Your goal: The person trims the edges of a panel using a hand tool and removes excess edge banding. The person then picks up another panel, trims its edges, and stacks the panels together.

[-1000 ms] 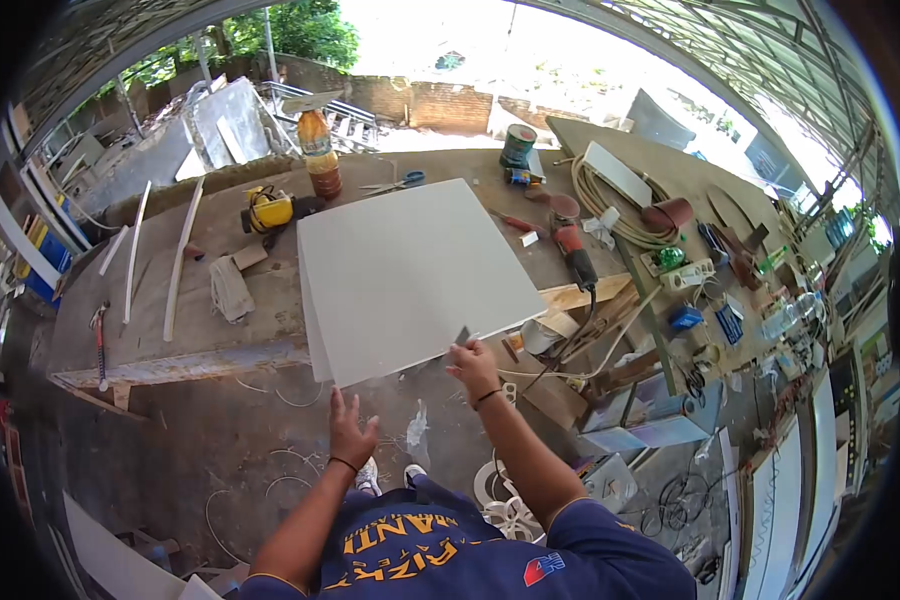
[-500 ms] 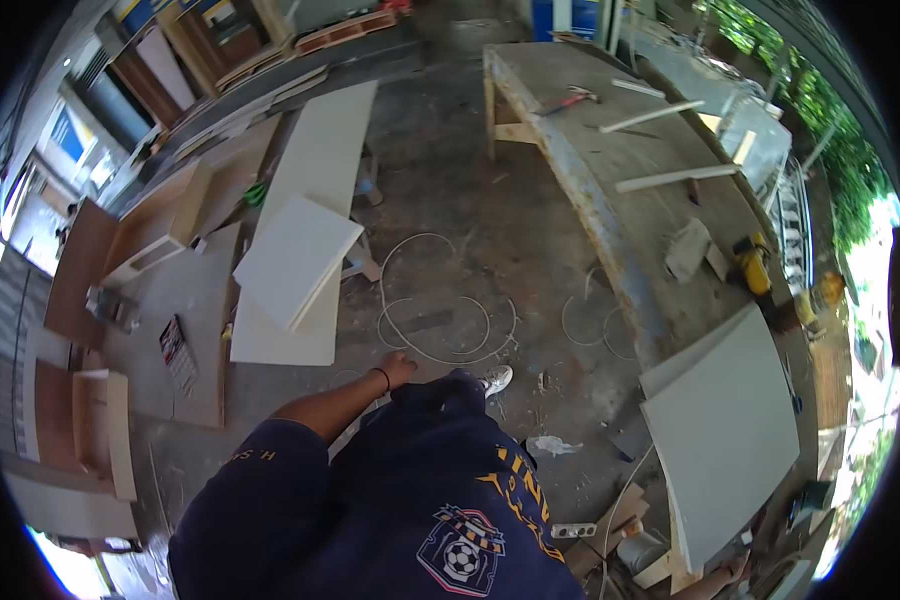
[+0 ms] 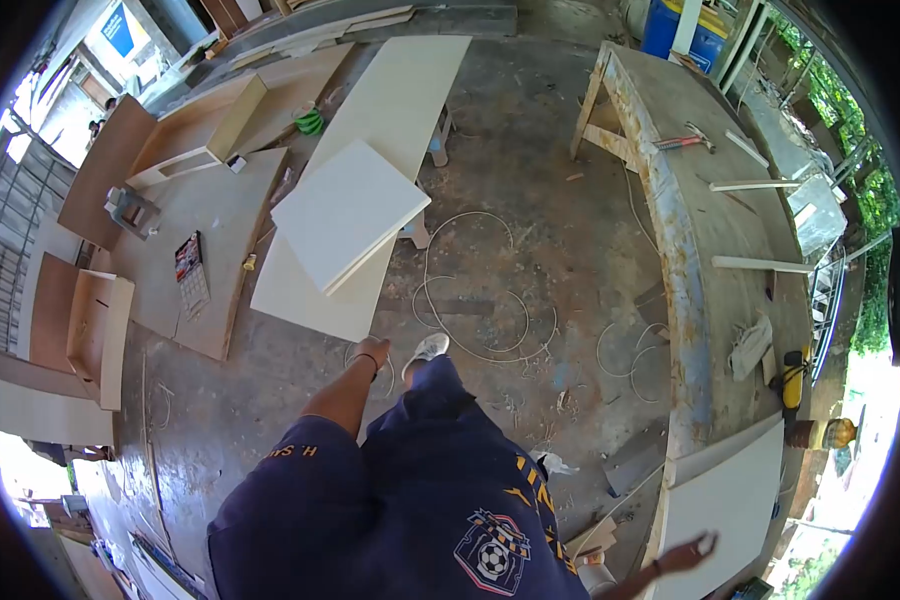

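My left hand (image 3: pixel 375 350) hangs in a loose fist just past the near corner of a long white board (image 3: pixel 410 110), with nothing visible in it. Two or more smaller white panels (image 3: pixel 345 215) lie stacked askew on that board. At the lower right, my right hand (image 3: pixel 692 552) is over another white panel (image 3: pixel 725 495) on the workbench, its fingers partly curled and a gap between thumb and fingertips. Whether that hand touches the panel I cannot tell.
A rusty-edged workbench (image 3: pixel 682 260) runs along the right, carrying a hammer (image 3: pixel 688 138), white strips and a yellow-black power tool (image 3: pixel 793 380). Thin cable loops (image 3: pixel 470 355) and scraps lie on the floor. Wooden box frames (image 3: pixel 195 130) stand at the left.
My view has shifted and the scene sits differently in frame. My right hand has come away from the panel's lower edge to over its face. My left fist is closer to the long board's corner.
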Tool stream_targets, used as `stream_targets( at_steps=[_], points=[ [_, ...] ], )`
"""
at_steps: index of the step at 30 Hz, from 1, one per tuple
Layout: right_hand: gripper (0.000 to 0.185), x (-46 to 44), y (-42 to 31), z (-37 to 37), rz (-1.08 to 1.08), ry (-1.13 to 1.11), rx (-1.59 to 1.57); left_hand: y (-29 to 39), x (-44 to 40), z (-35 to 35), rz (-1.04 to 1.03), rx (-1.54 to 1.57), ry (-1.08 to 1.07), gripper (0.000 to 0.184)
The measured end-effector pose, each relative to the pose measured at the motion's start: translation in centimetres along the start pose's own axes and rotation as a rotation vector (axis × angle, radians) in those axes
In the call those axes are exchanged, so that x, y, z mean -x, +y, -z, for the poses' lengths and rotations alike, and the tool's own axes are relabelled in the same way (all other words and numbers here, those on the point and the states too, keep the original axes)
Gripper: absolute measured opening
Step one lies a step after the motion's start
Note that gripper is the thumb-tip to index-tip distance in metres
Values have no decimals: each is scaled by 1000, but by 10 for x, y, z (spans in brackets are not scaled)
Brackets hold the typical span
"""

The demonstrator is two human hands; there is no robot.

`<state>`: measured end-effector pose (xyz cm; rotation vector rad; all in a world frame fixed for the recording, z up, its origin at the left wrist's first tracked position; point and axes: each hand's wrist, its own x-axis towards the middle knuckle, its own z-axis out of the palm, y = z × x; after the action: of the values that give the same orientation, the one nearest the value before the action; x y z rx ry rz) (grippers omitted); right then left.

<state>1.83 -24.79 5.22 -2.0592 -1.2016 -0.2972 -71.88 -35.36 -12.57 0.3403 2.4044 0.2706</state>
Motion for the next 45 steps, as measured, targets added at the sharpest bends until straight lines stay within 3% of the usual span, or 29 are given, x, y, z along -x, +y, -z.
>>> stream_targets(
  at_steps=[2, 3, 4, 5, 6, 8, 9, 11, 13, 14, 16, 18, 19, 22, 24, 25, 27, 28, 31, 33, 35, 37, 38, 39, 40, 41, 42, 44, 45],
  points=[
    [28, 74, -84, -60, 56, -271, -41, -7, -36, 17, 52, 50, 95, 64],
    [25, 105, -163, -71, 235, -558, 351, -19, -60, 27, 90, 89, 106, 64],
    [23, 163, -164, -116, 204, -501, -490, -40, -97, 30, 115, 100, 110, 65],
    [23, 194, -236, -123, 206, -694, -596, -58, -135, 29, 138, 115, 119, 66],
    [18, 219, -303, -123, 36, -934, -609, -64, -159, 39, 175, 144, 125, 67],
    [19, 275, -353, -172, 20, -1353, -722, -78, -200, 55, 254, 164, 109, 69],
    [19, 289, -379, -196, 15, -1353, -711, -84, -222, 65, 290, 153, 92, 70],
    [30, 317, -425, -241, 231, -1747, -546, -85, -252, 83, 351, 183, 138, 72],
    [25, 338, -474, -302, 332, -1897, -505, -92, -292, 89, 461, 262, 159, 76],
    [23, 346, -501, -341, 501, -1920, -461, -94, -308, 90, 476, 257, 139, 76],
    [21, 361, -571, -424, 791, -1935, -339, -94, -326, 93, 508, 527, 299, 77],
    [42, 382, -642, -490, 860, -1668, -330, -85, -327, 92, 574, 612, 360, 78],
    [56, 385, -689, -507, 767, -1708, -220, -79, -335, 94, 610, 705, 435, 78],
    [58, 428, -736, -573, 731, -1529, -327, -101, -333, 81, 526, 705, 429, 80],
    [56, 457, -743, -606, 877, -1578, -28, -148, -354, 64, 543, 809, 315, 76],
    [56, 460, -757, -599, 855, -1560, -50, -171, -363, 61, 515, 842, 247, 70],
    [64, 459, -784, -571, 707, -1818, 315, -141, -350, 93, 700, 891, 176, 65],
    [64, 463, -784, -567, 708, -1812, 301, -132, -343, 101, 688, 894, 182, 65],
    [68, 473, -779, -549, 824, -1423, 273, -138, -343, 118, 658, 784, 182, 64],
    [67, 473, -783, -550, 706, -1517, 147, -168, -346, 118, 598, 786, 184, 68],
    [65, 473, -780, -555, 586, -1629, -26, -177, -341, 131, 393, 1462, 39, 71],
    [63, 461, -796, -524, 529, -1736, -49, -187, -336, 160, 330, 1553, -193, 80],
    [57, 438, -820, -497, 726, -1810, -26, -202, -345, 166, 376, 1472, -113, 84],
    [47, 476, -798, -533, 778, -1771, -88, -191, -346, 179, 495, 1167, 140, 81],
    [36, 450, -814, -502, 884, -1823, -4, -170, -345, 186, 497, 1087, 158, 80],
    [33, 438, -820, -489, 1404, -1786, 71, -138, -339, 192, 445, 1081, 106, 80],
    [34, 442, -805, -493, 1417, -1770, 129, -108, -335, 196, 388, 1073, 47, 80],
    [37, 405, -774, -466, 1096, -1794, 234, -48, -330, 200, 268, 1020, -68, 79],
    [38, 364, -759, -426, 858, -1837, 86, -20, -326, 199, 204, 988, -125, 79]
  ],
)
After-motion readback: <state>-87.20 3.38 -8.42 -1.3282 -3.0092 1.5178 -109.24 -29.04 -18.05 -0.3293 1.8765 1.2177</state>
